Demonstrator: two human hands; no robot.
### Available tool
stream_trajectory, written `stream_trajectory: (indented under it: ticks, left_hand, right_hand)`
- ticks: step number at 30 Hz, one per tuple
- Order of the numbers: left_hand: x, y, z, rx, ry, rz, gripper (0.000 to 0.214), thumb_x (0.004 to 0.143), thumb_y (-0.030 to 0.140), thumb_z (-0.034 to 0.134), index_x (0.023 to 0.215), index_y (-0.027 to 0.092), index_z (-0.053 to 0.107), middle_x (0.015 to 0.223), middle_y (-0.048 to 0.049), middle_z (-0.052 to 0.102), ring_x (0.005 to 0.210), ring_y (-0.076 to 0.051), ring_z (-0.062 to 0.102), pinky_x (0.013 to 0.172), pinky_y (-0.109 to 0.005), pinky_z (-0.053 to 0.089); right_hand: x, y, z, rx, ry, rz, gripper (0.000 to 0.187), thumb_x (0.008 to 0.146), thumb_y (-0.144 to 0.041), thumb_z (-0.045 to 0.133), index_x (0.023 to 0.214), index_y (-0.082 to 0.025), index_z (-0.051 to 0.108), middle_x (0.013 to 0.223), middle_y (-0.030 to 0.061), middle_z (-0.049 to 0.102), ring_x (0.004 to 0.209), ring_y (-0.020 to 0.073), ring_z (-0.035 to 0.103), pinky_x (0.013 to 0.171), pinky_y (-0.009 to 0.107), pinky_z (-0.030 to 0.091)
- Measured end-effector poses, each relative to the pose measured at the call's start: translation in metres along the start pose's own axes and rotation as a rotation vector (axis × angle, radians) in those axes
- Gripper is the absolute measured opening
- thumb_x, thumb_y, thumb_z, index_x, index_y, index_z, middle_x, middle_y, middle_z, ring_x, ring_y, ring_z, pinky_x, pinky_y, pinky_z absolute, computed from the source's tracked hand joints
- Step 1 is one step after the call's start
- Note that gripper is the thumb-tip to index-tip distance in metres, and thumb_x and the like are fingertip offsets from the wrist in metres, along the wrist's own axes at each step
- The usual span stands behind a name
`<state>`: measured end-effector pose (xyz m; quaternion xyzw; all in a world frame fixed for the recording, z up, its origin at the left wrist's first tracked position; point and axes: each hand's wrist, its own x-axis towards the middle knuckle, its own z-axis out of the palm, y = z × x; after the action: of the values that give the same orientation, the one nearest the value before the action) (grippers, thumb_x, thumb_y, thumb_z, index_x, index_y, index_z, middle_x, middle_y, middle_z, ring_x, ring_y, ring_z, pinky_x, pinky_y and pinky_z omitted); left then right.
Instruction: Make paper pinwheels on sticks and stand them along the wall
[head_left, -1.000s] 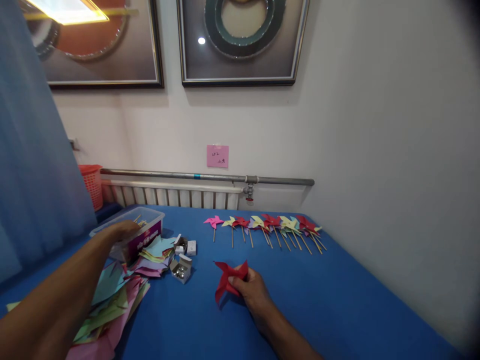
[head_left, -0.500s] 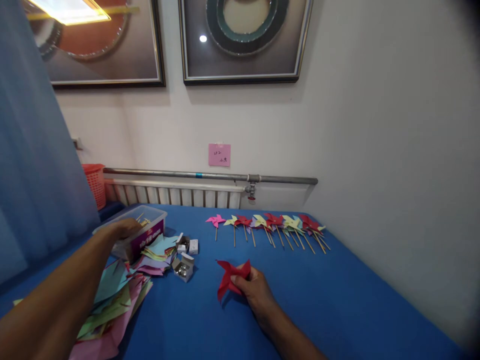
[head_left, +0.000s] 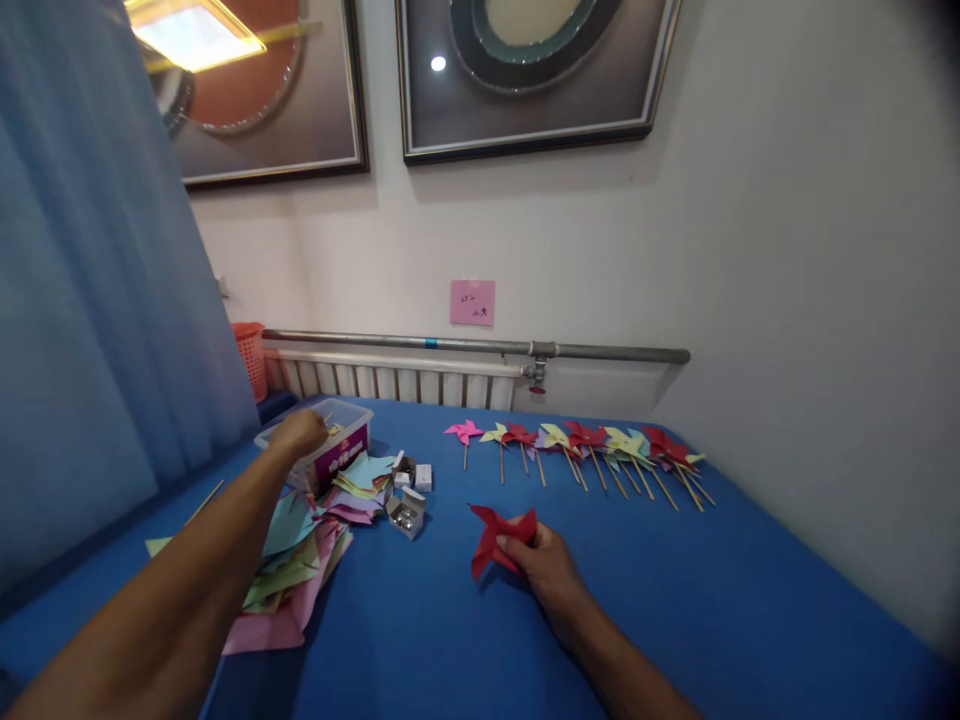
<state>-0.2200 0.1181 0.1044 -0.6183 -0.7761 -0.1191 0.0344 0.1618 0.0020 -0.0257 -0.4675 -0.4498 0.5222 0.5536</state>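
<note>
My right hand (head_left: 549, 565) grips a red paper pinwheel head (head_left: 495, 540) between thumb and fingers, above the blue tabletop; no stick shows on it. At the left, my left hand (head_left: 298, 433) reaches over the rim of a clear plastic box (head_left: 346, 452) with a purple label. Thin wooden sticks (head_left: 335, 430) lie inside the box beside its fingertips. The left fingers look closed, but what they hold is hidden. Stacks of coloured paper (head_left: 289, 570) lie under and beside my left forearm, with a smaller pile of paper (head_left: 360, 490) nearer the box.
Small white boxes (head_left: 407, 515) with shiny metal pieces stand right of the paper. A row of finished pinwheels (head_left: 589, 436) on sticks lies along the back of the blue table (head_left: 675, 600). Behind are a radiator (head_left: 390, 382), a pipe and a red basket (head_left: 251, 360); a blue curtain hangs left.
The camera view has swung left, so everything sits further right. My left hand stays at the stick box, its fingers now nearer the sticks' upper ends. My right hand still holds the red pinwheel head.
</note>
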Motion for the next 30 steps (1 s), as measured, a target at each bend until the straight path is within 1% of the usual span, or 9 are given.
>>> stream_trajectory:
  ticks: [4, 8, 11, 14, 17, 20, 23, 27, 30]
  left_hand:
    - [-0.021, 0.012, -0.03, 0.011, 0.124, -0.074, 0.03, 0.079, 0.025, 0.057, 0.102, 0.019, 0.075, 0.107, -0.0172, 0.074, 0.105, -0.033, 0.066, 0.084, -0.037, 0.048]
    - [-0.052, 0.048, -0.049, -0.331, 0.397, 0.072, 0.024, 0.081, 0.024, 0.058, 0.097, 0.017, 0.075, 0.1, -0.0114, 0.075, 0.096, -0.028, 0.065, 0.082, -0.035, 0.047]
    - [-0.076, 0.081, -0.03, -0.518, 0.363, 0.18, 0.025, 0.08, 0.022, 0.056, 0.098, 0.017, 0.073, 0.089, -0.0047, 0.075, 0.079, -0.017, 0.066, 0.071, -0.025, 0.047]
    - [-0.096, 0.11, 0.011, -0.885, 0.179, 0.25, 0.02, 0.074, 0.022, 0.058, 0.087, 0.016, 0.073, 0.073, -0.0025, 0.07, 0.066, -0.015, 0.062, 0.06, -0.024, 0.044]
    - [-0.112, 0.132, 0.05, -0.984, -0.001, 0.282, 0.016, 0.072, 0.027, 0.061, 0.078, 0.017, 0.072, 0.065, -0.0001, 0.065, 0.058, -0.013, 0.057, 0.056, -0.023, 0.039]
    - [-0.122, 0.145, 0.074, -1.031, -0.008, 0.299, 0.018, 0.074, 0.033, 0.062, 0.078, 0.018, 0.071, 0.066, 0.0002, 0.064, 0.06, -0.014, 0.056, 0.058, -0.024, 0.039]
    - [-0.127, 0.146, 0.076, -1.003, 0.052, 0.384, 0.017, 0.076, 0.034, 0.063, 0.076, 0.018, 0.071, 0.07, -0.0002, 0.065, 0.066, -0.014, 0.056, 0.062, -0.024, 0.04]
    - [-0.129, 0.131, 0.06, -0.873, 0.178, 0.347, 0.021, 0.08, 0.037, 0.062, 0.07, 0.019, 0.064, 0.066, 0.0003, 0.062, 0.064, -0.014, 0.056, 0.061, -0.024, 0.039]
    - [-0.134, 0.126, 0.049, -0.736, 0.158, 0.448, 0.015, 0.08, 0.031, 0.064, 0.069, 0.02, 0.064, 0.07, -0.0007, 0.065, 0.07, -0.015, 0.058, 0.065, -0.025, 0.038]
  right_hand:
    - [0.002, 0.001, 0.0, -0.008, 0.014, -0.002, 0.026, 0.058, -0.031, 0.083, 0.074, -0.016, 0.069, 0.066, -0.0004, 0.068, 0.06, 0.0144, 0.058, 0.062, 0.027, 0.044]
    - [0.005, 0.002, 0.001, 0.026, 0.027, -0.003, 0.028, 0.056, -0.03, 0.084, 0.075, -0.016, 0.069, 0.066, 0.0004, 0.07, 0.06, 0.0155, 0.06, 0.062, 0.028, 0.045]
    - [0.009, 0.006, -0.001, 0.075, 0.055, 0.0, 0.029, 0.055, -0.031, 0.084, 0.077, -0.016, 0.071, 0.07, 0.0019, 0.072, 0.062, 0.0166, 0.062, 0.062, 0.029, 0.047]
    - [0.012, 0.011, -0.006, 0.106, 0.118, 0.014, 0.033, 0.053, -0.032, 0.085, 0.078, -0.016, 0.071, 0.069, 0.002, 0.072, 0.061, 0.0167, 0.063, 0.062, 0.029, 0.048]
    - [0.014, 0.016, -0.01, 0.141, 0.139, 0.02, 0.035, 0.054, -0.034, 0.086, 0.08, -0.017, 0.07, 0.068, 0.001, 0.072, 0.06, 0.0166, 0.063, 0.061, 0.029, 0.048]
    - [0.016, 0.018, -0.01, 0.164, 0.145, 0.026, 0.035, 0.056, -0.035, 0.086, 0.082, -0.018, 0.07, 0.069, 0.0007, 0.072, 0.06, 0.017, 0.063, 0.061, 0.029, 0.049]
    - [0.014, 0.016, -0.009, 0.178, 0.175, 0.053, 0.035, 0.05, -0.033, 0.088, 0.076, -0.018, 0.069, 0.066, 0.0006, 0.071, 0.058, 0.0179, 0.063, 0.06, 0.03, 0.05]
    - [0.006, 0.006, -0.007, 0.177, 0.131, 0.046, 0.033, 0.057, -0.033, 0.086, 0.082, -0.017, 0.07, 0.071, 0.0003, 0.072, 0.063, 0.0161, 0.064, 0.065, 0.028, 0.05]
    - [0.001, 0.0, -0.006, 0.16, 0.132, 0.062, 0.032, 0.058, -0.032, 0.086, 0.081, -0.017, 0.069, 0.067, -0.0018, 0.07, 0.058, 0.0137, 0.061, 0.061, 0.026, 0.047]
